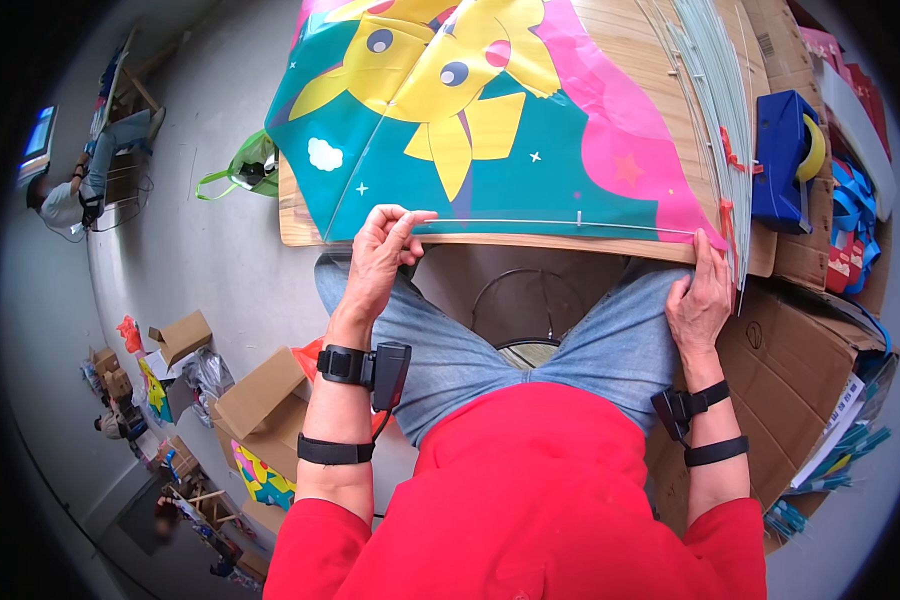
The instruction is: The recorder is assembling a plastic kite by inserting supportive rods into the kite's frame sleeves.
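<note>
A plastic sheet printed with a yellow cartoon character on teal and pink lies on the wooden table. Along its near edge stretches a thin white rod with a small pale tab standing up from it. Thumb and fingers of my left hand are closed in a pinch on the rod's left end. At the other end, the fingertips of my right hand rest on the sheet's right corner, touching the rod's tip, with the thumb apart from them. Black straps with small boxes circle both forearms.
A bundle of thin pale rods with red ties lies along the table's right side. Beyond it stand a blue tape dispenser and a cardboard box. A green bag sits left of the table; other people are farther left.
</note>
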`<control>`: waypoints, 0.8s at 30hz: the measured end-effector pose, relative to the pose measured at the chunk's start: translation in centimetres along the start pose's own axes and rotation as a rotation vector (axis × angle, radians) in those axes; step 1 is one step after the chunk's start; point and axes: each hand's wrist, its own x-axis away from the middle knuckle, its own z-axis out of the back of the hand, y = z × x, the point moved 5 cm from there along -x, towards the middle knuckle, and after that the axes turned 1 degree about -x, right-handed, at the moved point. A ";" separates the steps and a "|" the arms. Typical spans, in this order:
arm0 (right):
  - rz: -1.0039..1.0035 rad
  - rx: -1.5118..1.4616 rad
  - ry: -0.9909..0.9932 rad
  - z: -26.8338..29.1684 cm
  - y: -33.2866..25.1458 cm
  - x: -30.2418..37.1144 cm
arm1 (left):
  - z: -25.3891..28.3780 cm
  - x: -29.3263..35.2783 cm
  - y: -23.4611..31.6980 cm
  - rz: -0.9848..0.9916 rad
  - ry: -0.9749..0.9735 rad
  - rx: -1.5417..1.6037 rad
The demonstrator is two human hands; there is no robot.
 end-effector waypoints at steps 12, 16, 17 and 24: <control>0.013 0.020 0.005 0.0 -0.1 0.0 | 0.3 -0.3 -0.6 0.136 0.176 0.000; 0.008 0.008 0.000 0.0 -0.1 0.0 | 0.3 -0.3 -1.0 0.154 0.221 -0.069; 0.010 0.008 0.000 0.0 0.0 0.0 | 0.2 -0.2 -1.0 0.140 0.266 -0.075; 0.013 0.005 -0.004 -0.1 0.1 0.0 | -0.3 0.0 -0.9 0.136 0.406 -0.204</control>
